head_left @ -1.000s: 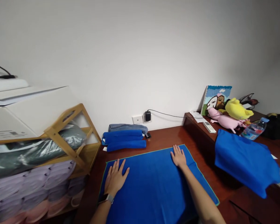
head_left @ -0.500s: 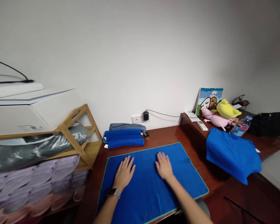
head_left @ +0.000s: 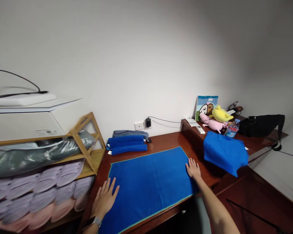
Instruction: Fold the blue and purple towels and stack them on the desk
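A blue towel [head_left: 148,180] with a green edge lies spread flat on the dark wooden table [head_left: 171,143]. My left hand [head_left: 104,198] rests flat with fingers spread on the towel's left edge, near the front corner. At the towel's right edge, my right hand [head_left: 192,169] lies flat with its fingers stretched out. Both hands hold nothing. A watch sits on my left wrist.
Folded blue towels [head_left: 127,144] with a grey one on top lie by the wall. Another blue towel [head_left: 224,151] hangs over the raised ledge at right, near plush toys [head_left: 216,118], a bottle [head_left: 232,129] and a black bag [head_left: 261,125]. A wooden shelf [head_left: 85,139] stands left.
My hands have slid apart from the towel's middle to its left and right edges. The camera has pulled back and turned, so more of the right side shows.
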`<state>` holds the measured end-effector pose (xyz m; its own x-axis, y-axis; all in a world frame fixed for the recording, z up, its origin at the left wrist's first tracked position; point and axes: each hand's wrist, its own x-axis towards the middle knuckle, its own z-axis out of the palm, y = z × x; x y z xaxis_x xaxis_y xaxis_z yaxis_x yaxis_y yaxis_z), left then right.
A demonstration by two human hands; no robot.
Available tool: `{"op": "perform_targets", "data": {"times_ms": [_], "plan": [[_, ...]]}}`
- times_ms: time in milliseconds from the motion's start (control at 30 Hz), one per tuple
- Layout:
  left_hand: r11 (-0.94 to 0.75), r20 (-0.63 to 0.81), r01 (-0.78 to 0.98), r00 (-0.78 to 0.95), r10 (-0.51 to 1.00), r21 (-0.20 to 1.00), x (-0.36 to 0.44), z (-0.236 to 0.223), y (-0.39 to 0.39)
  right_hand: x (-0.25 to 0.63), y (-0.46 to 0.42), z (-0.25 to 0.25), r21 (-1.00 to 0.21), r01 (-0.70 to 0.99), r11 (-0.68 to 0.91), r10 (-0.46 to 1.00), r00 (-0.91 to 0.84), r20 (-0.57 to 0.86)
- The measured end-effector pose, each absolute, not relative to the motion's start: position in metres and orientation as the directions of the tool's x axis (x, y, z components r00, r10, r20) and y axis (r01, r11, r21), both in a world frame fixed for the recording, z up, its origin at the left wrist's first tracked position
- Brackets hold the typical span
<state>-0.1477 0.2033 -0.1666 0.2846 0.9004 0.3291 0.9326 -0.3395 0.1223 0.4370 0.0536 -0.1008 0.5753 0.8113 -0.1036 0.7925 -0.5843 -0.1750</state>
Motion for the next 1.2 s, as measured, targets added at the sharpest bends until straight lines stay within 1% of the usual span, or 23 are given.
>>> {"op": "perform_targets", "data": {"times_ms": [67,100,167,233,300,367,433,467,533,633,700,733,833,900,933,1000,1100,1167,1200], "plan": [[-0.315,0.305,0.943,0.270,0.913,0.105,-0.134,-0.152,0.196,0.438,0.049,-0.098,-0.160,0.792,-0.589,0.808,0.581,-0.095],[-0.315,0.296,0.944,0.276,0.914,0.093,-0.124,-0.144,0.191,0.429,0.050,-0.097,-0.158,0.802,-0.576,0.817,0.573,-0.069],[-0.367,0.301,0.927,0.328,0.895,0.081,-0.095,-0.127,0.177,0.395,0.055,-0.096,-0.172,0.852,-0.494,0.863,0.504,0.018],[-0.454,0.296,0.886,0.410,0.863,0.094,-0.059,-0.116,0.160,0.343,0.063,-0.097,-0.208,0.919,-0.334,0.928,0.359,0.099],[-0.549,0.268,0.826,0.505,0.821,0.128,-0.021,-0.111,0.143,0.287,0.070,-0.101,-0.266,0.955,-0.135,0.976,0.174,0.130],[-0.590,0.243,0.792,0.549,0.800,0.156,0.006,-0.114,0.129,0.240,0.073,-0.107,-0.317,0.947,0.046,0.989,0.002,0.149],[-0.588,0.227,0.791,0.549,0.804,0.170,0.015,-0.120,0.122,0.219,0.071,-0.113,-0.345,0.930,0.122,0.985,-0.071,0.159],[-0.577,0.221,0.798,0.540,0.812,0.171,0.011,-0.123,0.121,0.219,0.068,-0.115,-0.351,0.930,0.113,0.986,-0.062,0.154],[-0.537,0.207,0.827,0.503,0.839,0.166,-0.011,-0.129,0.123,0.241,0.059,-0.117,-0.341,0.940,0.021,0.992,0.022,0.120],[-0.435,0.184,0.890,0.408,0.894,0.137,-0.065,-0.136,0.131,0.309,0.036,-0.115,-0.273,0.938,-0.214,0.973,0.231,0.029],[-0.386,0.178,0.915,0.364,0.914,0.114,-0.104,-0.141,0.136,0.357,0.020,-0.111,-0.215,0.904,-0.370,0.927,0.374,-0.022],[-0.379,0.176,0.919,0.358,0.917,0.105,-0.120,-0.143,0.138,0.375,0.013,-0.109,-0.194,0.885,-0.422,0.905,0.423,-0.042],[-0.391,0.187,0.916,0.371,0.910,0.089,-0.141,-0.144,0.139,0.395,0.003,-0.099,-0.165,0.862,-0.480,0.877,0.477,-0.058],[-0.406,0.225,0.909,0.377,0.898,0.095,-0.126,-0.140,0.133,0.371,0.007,-0.094,-0.175,0.876,-0.450,0.890,0.456,-0.006],[-0.426,0.247,0.899,0.391,0.886,0.104,-0.110,-0.136,0.128,0.349,0.012,-0.092,-0.193,0.891,-0.410,0.906,0.423,0.031],[-0.496,0.279,0.859,0.448,0.849,0.129,-0.069,-0.129,0.114,0.292,0.022,-0.092,-0.257,0.930,-0.264,0.949,0.297,0.101],[-0.605,0.232,0.777,0.564,0.792,0.175,-0.012,-0.123,0.094,0.209,0.034,-0.102,-0.358,0.934,0.012,0.984,0.052,0.168],[-0.604,0.193,0.774,0.574,0.796,0.189,0.005,-0.126,0.086,0.180,0.034,-0.111,-0.398,0.913,0.093,0.985,-0.025,0.172],[-0.589,0.184,0.787,0.561,0.807,0.184,0.004,-0.129,0.084,0.177,0.033,-0.115,-0.407,0.908,0.094,0.986,-0.028,0.166]]}}
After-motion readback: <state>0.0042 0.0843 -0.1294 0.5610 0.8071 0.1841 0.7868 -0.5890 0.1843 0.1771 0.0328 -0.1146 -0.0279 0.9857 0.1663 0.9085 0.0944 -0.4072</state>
